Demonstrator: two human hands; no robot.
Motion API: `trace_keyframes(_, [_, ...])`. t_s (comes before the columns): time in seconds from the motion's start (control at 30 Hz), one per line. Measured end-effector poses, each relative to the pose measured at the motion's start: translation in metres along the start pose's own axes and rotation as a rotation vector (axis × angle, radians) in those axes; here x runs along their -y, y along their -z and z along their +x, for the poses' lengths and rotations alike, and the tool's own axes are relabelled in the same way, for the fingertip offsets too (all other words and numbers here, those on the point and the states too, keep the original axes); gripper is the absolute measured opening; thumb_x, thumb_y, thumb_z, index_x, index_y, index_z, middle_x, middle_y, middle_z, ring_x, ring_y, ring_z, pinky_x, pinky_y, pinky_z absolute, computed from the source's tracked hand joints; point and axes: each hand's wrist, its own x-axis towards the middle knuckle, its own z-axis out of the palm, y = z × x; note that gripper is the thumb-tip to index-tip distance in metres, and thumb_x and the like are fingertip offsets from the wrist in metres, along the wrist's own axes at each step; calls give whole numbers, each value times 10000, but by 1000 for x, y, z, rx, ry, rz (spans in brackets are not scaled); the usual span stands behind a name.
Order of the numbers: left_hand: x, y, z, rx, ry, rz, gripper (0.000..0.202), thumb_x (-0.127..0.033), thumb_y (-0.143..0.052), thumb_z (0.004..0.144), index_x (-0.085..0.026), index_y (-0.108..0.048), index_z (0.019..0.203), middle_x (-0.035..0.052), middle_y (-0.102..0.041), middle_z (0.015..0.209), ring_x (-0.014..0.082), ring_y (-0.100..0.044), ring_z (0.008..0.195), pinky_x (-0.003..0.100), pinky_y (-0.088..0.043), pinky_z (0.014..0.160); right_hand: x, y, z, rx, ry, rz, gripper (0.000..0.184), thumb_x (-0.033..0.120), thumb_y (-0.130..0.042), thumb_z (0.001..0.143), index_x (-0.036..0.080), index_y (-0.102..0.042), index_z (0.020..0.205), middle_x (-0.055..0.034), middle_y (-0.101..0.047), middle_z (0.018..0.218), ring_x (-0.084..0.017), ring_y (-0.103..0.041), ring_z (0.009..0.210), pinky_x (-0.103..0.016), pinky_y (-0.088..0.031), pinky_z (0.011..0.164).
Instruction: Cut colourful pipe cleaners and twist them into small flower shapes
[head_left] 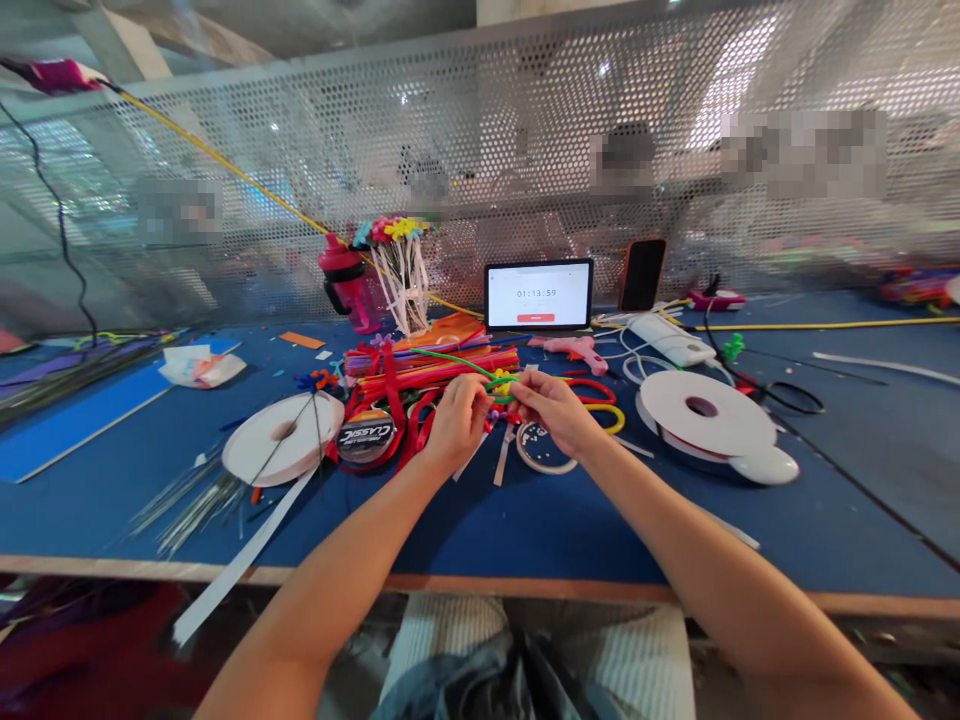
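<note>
Over the middle of the table, my left hand (457,415) and my right hand (551,405) are close together, fingertips closed in a pinch. Between them they hold a green pipe cleaner (450,357); one end sticks out to the left, and the part at my fingers is bent into a loop. Behind my hands lies a pile of red and pink pipe cleaners (427,372). Just below my right hand sits a round dish (546,450) with small white bits. Red and yellow loop handles (609,418) show to its right, partly hidden by my hand.
White ribbon spools (259,445) (667,405) flank my hands. Around them are a round black-labelled container (366,438), thin wires (202,510), a pink glue gun (577,350) and a computer mouse (765,466). Farther back stand a bottle (352,290), a flower bunch (405,275), a tablet (538,292) and a phone (643,275).
</note>
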Motion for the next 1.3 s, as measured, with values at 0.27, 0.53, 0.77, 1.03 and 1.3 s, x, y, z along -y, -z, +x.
trace_keyframes(0.27, [15, 2, -2, 81, -227, 105, 141, -306, -528, 848, -177, -585, 849, 53, -655, 821, 163, -589, 808, 273, -446, 757, 2, 1, -1, 63, -58, 17, 321, 433, -670, 712, 165, -493, 720, 30, -592, 592, -38, -466, 457, -162, -357, 450])
trace_keyframes(0.53, [1, 2, -2, 172, 56, -204, 203, -320, -468, 877, -181, -606, 825, 6, -636, 668, 109, -578, 582, 209, -417, 574, 2, 6, 1, 159, 133, -388, 259, 411, -541, 815, 168, -506, 731, 24, -554, 620, -72, -489, 499, -204, -391, 480])
trace_keyframes(0.77, [-9, -7, -5, 39, 436, -661, 255, -438, -510, 831, -184, -510, 819, -17, -608, 578, 120, -568, 472, 221, -435, 475, -1, 6, 1, 190, 227, -422, 205, 368, -503, 843, 172, -508, 781, 18, -537, 653, -86, -499, 530, -225, -404, 514])
trace_keyframes(1.03, [-14, -12, -3, 96, 511, -818, 271, -436, -526, 823, -173, -497, 764, -16, -607, 564, 90, -507, 400, 197, -380, 399, -1, 6, -1, 143, 243, -331, 207, 376, -529, 834, 174, -524, 788, 37, -466, 644, -81, -448, 559, -218, -351, 530])
trace_keyframes(1.3, [-13, -13, -9, 173, 394, -585, 227, -385, -529, 833, -167, -549, 772, -12, -607, 575, 69, -448, 390, 196, -330, 414, 1, 3, -2, 141, 115, -244, 336, 454, -550, 811, 161, -510, 651, 43, -436, 569, -65, -345, 498, -225, -254, 483])
